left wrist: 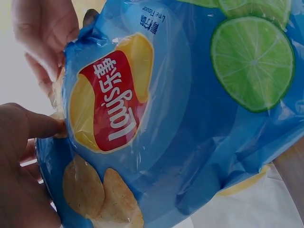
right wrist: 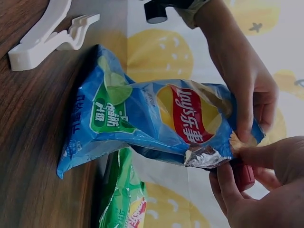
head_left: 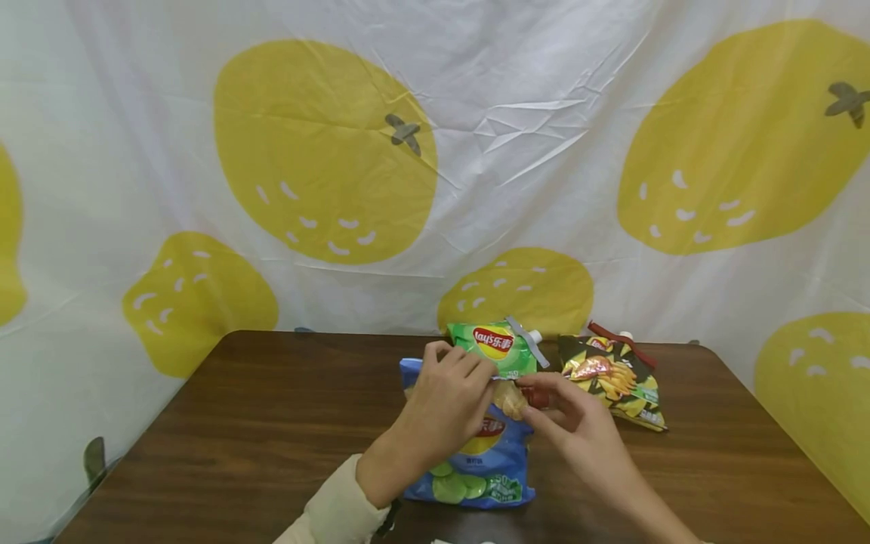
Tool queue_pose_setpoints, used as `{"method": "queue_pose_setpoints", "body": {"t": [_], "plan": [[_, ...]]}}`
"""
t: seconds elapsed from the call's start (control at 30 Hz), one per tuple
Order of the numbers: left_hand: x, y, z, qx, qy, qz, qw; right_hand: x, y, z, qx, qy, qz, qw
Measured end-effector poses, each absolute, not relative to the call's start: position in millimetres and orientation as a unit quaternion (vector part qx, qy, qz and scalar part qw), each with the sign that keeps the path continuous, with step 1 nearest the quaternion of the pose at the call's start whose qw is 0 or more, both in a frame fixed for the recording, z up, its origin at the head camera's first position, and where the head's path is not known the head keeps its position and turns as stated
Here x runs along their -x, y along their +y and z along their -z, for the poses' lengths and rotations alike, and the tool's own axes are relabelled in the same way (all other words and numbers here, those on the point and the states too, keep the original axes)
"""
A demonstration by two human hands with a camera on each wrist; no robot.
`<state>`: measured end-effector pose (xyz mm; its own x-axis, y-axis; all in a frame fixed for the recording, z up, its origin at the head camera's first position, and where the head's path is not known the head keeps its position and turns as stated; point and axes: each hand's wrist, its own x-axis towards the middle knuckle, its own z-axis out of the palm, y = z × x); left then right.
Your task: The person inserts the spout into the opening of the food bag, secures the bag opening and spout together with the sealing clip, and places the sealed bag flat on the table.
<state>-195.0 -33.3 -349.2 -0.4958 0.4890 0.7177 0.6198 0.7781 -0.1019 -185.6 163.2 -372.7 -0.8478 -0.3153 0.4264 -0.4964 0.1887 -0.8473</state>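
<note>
A blue Lay's potato chip bag (head_left: 499, 472) with lime slices and a red logo stands upright on the table. My left hand (head_left: 448, 393) grips its top edge from the left; the thumb lies on the bag's front in the left wrist view. From the right, my right hand (head_left: 578, 423) pinches the top edge, its thumb (right wrist: 259, 156) over a printed chip. Silver lining (right wrist: 206, 156) shows at the crumpled top corner. A dark red piece (right wrist: 244, 176) is by the right fingers; its kind cannot be told. The bag's inside is hidden.
Behind stands a green Lay's bag (head_left: 462, 336) with a grey, white-spouted clip (head_left: 529, 344). At the right is a black chip bag (head_left: 605, 378) with a red clip (head_left: 621, 344). A white clip (right wrist: 42, 45) lies near the blue bag's base. A lemon-print cloth (head_left: 326, 151) hangs behind the table.
</note>
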Motion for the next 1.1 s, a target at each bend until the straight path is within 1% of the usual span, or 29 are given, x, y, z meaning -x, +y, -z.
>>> {"method": "queue_pose_setpoints", "body": {"t": [0.1,0.27,0.37,0.5,0.73,0.97,1.1], "plan": [[194.3,-34.2,347.6,0.323,-0.861,0.093,0.382,185.6,163.1,372.8,-0.244,-0.782,-0.566,0.087],[193.2,-35.7,345.9,0.326,-0.860,0.102,0.379,186.2,165.2,371.2,-0.232,-0.800,-0.550,0.065],[193.0,-36.0,345.4,0.330,-0.857,0.103,0.382,185.8,166.8,369.0,-0.229,-0.813,-0.531,0.061],[193.0,-36.3,344.4,0.336,-0.854,0.109,0.383,184.4,168.0,366.2,-0.235,-0.823,-0.512,0.068],[195.0,-41.0,345.8,0.330,-0.852,0.154,0.378,184.6,165.5,363.6,-0.268,-0.813,-0.513,0.055],[200.9,-40.2,352.3,0.309,-0.846,0.152,0.406,190.8,158.5,365.5,-0.296,-0.813,-0.492,0.098],[198.5,-39.8,356.7,0.331,-0.842,0.089,0.417,189.0,154.3,362.1,-0.299,-0.794,-0.521,0.094]]}}
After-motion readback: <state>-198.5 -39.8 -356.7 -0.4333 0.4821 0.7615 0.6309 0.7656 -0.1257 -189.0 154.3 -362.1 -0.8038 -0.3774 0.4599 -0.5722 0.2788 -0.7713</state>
